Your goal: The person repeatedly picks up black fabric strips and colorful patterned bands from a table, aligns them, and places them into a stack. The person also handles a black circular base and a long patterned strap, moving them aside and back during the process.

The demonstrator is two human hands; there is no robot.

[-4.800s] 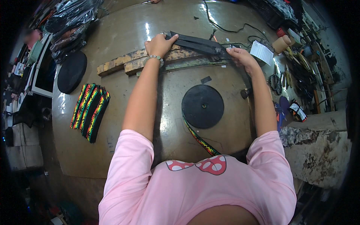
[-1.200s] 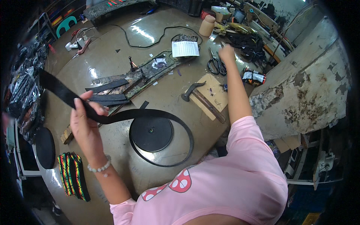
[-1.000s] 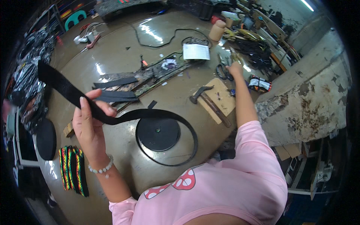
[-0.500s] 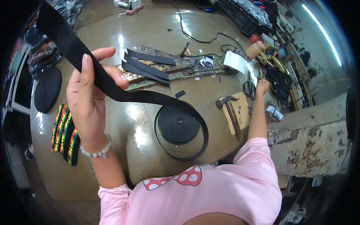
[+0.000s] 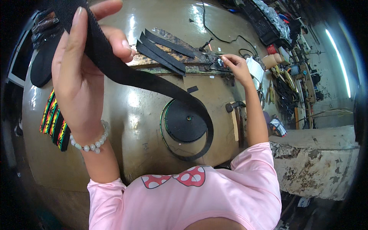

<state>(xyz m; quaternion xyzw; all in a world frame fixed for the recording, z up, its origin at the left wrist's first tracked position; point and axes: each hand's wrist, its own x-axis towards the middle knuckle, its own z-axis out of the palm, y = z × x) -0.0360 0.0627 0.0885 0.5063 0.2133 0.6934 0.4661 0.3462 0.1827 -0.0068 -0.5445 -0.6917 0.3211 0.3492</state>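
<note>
My left hand (image 5: 78,73), a bead bracelet at its wrist, is raised with a wide black webbing strap (image 5: 149,84) gripped between thumb and fingers. The strap runs down to a black roll (image 5: 186,122) lying flat on the table, with a loose turn around it. My right hand (image 5: 238,68) reaches to the right end of a worn board (image 5: 157,63), its thumb and fingertips pinched beside small paper scraps. What those fingertips hold, if anything, is too small to make out. Cut black strips (image 5: 165,53) rest across the board's left part.
A hammer (image 5: 234,105) lies partly hidden behind my right forearm. Bands with a colourful pattern (image 5: 53,120) and a black oval piece (image 5: 41,63) are at the left. Far right stand a black crate (image 5: 260,21), a tan spool (image 5: 271,60) and a white paper (image 5: 254,69). A cable (image 5: 218,36) crosses the back.
My right hand has moved left and away from me, from beside the scissors to the board's right end. My left hand is higher and nearer the camera, still holding the strap.
</note>
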